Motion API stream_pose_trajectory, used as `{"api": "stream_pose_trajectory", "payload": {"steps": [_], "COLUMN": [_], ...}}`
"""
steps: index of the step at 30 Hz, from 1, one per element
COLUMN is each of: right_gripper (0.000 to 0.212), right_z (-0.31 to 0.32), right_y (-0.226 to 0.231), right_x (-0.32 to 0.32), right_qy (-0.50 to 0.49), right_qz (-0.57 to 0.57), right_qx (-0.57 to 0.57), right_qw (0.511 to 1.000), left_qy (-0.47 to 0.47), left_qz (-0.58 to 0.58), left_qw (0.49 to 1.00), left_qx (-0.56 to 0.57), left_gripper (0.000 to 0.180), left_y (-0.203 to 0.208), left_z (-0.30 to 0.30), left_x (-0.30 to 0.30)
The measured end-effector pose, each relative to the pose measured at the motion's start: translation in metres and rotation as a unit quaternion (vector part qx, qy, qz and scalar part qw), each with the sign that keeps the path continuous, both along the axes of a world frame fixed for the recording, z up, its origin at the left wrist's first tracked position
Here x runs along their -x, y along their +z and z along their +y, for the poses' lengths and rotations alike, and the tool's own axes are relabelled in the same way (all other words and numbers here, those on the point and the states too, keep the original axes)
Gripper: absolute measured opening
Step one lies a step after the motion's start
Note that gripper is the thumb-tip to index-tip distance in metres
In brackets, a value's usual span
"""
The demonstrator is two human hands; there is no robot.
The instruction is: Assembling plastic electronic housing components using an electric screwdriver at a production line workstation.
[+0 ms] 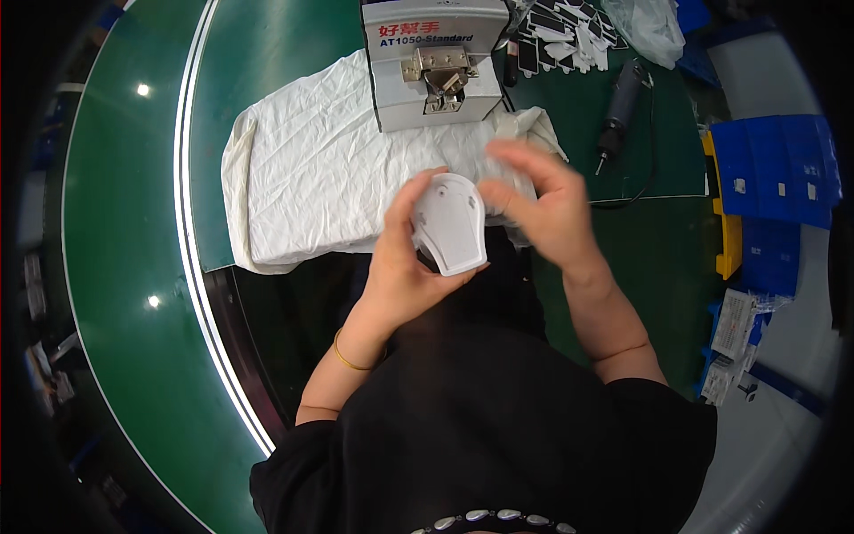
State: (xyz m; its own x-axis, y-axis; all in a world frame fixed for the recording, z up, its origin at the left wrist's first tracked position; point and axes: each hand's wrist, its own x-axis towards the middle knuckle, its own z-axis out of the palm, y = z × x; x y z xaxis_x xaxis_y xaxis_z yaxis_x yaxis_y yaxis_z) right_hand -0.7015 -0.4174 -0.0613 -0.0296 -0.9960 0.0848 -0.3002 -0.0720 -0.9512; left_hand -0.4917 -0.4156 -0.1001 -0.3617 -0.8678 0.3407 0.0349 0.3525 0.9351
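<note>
Clock bearings read from the white case (452, 230), noon pointing away from the wearer. The case is a shallow shell, wide and rounded at 12, narrower at 6; its hollow side faces up, with small marks or fittings near the wide end. It is held off the work surface, at the near edge of the white cloth (307, 182).

Left hand (402, 265), at 8: grasping the case, digits along the left side and under the narrow end. A thin yellow bracelet (349, 356) circles that wrist, at 7.

Right hand (556, 214), between 2 and 3: blurred, fingers parted and loosely bent, released. The thumb is beside the case's right edge; cannot tell whether it touches.

The crumpled cloth spreads from 9 round past 12. At 12, a grey machine (396, 93) stands with a metal clamp (442, 76) on its front. At 1, a pile of white and dark strips (583, 49); next to it, a clear plastic bag (648, 34). At 2, an electric screwdriver (620, 107) lies on the green tabletop (680, 147), its bit pointing toward the wearer. Near 3, blue bins (774, 165) and a yellow bin (728, 236). At 6, the wearer's black shirt (498, 418).
</note>
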Motion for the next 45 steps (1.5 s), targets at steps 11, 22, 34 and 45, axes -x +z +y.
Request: {"api": "stream_pose_trajectory", "payload": {"steps": [11, 22, 34, 45], "right_gripper": [0.027, 0.03, 0.02, 0.015], "right_z": [-0.03, 0.003, 0.003, -0.009], "right_y": [-0.029, 0.032, 0.046, 0.069], "right_x": [0.034, -0.007, -0.011, 0.007], "right_qy": [-0.137, 0.273, 0.311, 0.306], "right_qz": [0.251, 0.282, 0.35, 0.462], "right_qx": [0.115, 0.188, 0.183, 0.15], "right_qw": [0.951, 0.9, 0.864, 0.819], "left_qy": [0.074, 0.067, 0.051, 0.052], "left_qz": [-0.151, -0.145, -0.136, -0.136], "left_qw": [0.982, 0.985, 0.988, 0.988], "left_qx": [0.081, 0.062, 0.046, 0.043], "left_gripper": [0.11, 0.109, 0.108, 0.11], "left_y": [-0.001, -0.01, -0.004, -0.003], "left_z": [-0.014, -0.015, -0.018, -0.018], "left_x": [-0.001, 0.0, -0.002, -0.001]}}
